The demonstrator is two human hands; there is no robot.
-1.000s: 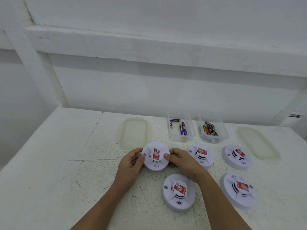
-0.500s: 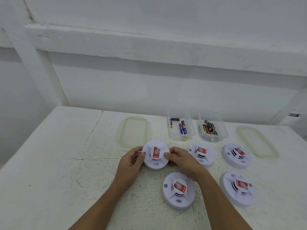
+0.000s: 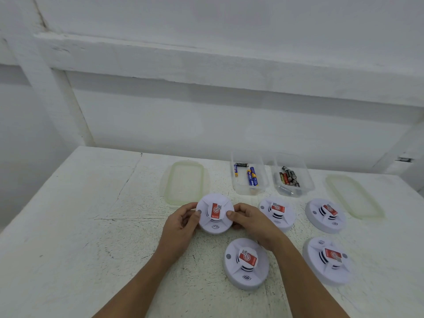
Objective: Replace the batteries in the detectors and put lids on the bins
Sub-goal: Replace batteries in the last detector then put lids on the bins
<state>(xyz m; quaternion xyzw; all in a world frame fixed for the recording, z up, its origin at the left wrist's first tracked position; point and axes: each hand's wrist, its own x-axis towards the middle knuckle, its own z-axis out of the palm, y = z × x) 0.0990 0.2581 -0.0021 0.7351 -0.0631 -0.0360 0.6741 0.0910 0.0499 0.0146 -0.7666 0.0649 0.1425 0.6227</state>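
Detector (image 3: 215, 213) between our hands, near the middle of the table (image 3: 68, 226), red label facing us. Our left hand (image 3: 181, 223) curls round its left edge and our right hand (image 3: 252, 223) pinches the right edge. Four more detectors (image 3: 246, 263) lie face-up just beside and to the right. Beyond them we see two open bins (image 3: 263, 182) holding batteries (image 3: 252, 177), with lids (image 3: 184, 182) lying flat on either side.
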